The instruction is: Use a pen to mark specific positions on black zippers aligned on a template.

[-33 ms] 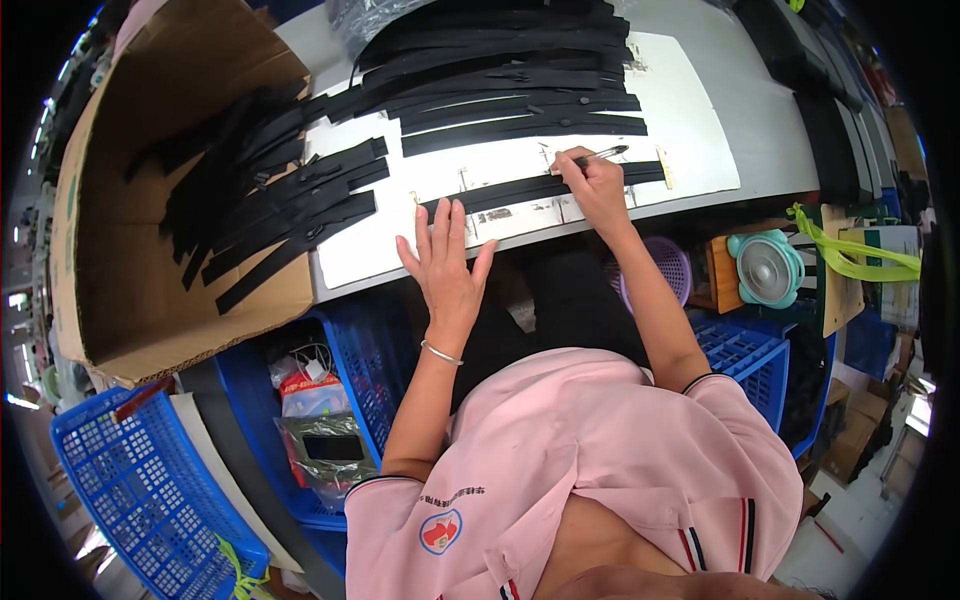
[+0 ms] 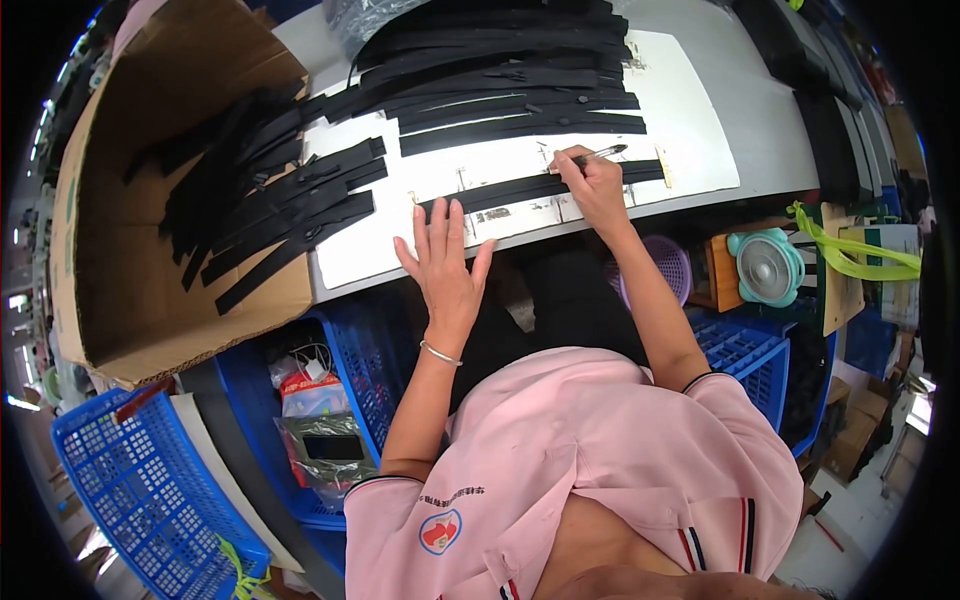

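Note:
A long black strip that looks like a zipper (image 2: 510, 191) lies across the marked white board (image 2: 350, 262) near the table's front edge. My left hand (image 2: 446, 262) is open, its fingers spread, with the fingertips resting at the strip's left end. My right hand (image 2: 592, 190) is closed around a black pen (image 2: 608, 151), whose back end points right. That hand rests over the strip, right of its middle; the pen's tip is hidden by my fingers. Beyond it, several similar black strips (image 2: 500, 80) lie side by side in a thick layer.
At the left, an open cardboard box (image 2: 120, 320) lies with more black strips (image 2: 250, 190) spilling from it onto the board. Blue crates (image 2: 350, 370) and a blue basket (image 2: 150, 490) stand below the table. A teal fan (image 2: 768, 266) and a purple basket (image 2: 660, 270) are at the right.

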`<state>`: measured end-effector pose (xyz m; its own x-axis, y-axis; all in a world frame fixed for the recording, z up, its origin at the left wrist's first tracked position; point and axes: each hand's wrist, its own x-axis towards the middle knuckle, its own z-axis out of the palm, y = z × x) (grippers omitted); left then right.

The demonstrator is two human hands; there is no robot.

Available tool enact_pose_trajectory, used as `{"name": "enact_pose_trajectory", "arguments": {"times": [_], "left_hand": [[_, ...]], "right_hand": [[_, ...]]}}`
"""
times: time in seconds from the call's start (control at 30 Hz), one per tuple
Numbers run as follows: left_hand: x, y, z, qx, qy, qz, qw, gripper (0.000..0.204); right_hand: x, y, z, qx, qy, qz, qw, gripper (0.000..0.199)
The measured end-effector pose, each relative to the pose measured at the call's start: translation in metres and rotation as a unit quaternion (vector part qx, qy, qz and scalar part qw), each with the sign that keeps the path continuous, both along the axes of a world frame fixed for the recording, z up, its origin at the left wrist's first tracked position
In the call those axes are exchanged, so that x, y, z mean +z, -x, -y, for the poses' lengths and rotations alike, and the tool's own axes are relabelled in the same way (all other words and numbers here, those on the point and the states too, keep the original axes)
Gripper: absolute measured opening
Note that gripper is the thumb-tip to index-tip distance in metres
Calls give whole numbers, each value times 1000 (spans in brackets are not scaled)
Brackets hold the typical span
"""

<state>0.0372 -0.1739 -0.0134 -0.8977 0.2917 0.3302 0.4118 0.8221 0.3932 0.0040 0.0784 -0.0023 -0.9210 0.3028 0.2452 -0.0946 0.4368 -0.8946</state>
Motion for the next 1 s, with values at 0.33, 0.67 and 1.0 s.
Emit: {"name": "enact_pose_trajectory", "arguments": {"times": [0.33, 0.67, 1.0], "left_hand": [[22, 1, -69, -112, -70, 25, 991, 67], [12, 2, -74, -103, -37, 20, 994, 56], [13, 2, -76, -100, -23, 12, 995, 56]], "right_hand": [[-7, 3, 2, 12, -65, -35, 997, 24], [-3, -4, -4, 48, -16, -14, 999, 22], [-4, -4, -5, 71, -82, -60, 992, 21]]}}
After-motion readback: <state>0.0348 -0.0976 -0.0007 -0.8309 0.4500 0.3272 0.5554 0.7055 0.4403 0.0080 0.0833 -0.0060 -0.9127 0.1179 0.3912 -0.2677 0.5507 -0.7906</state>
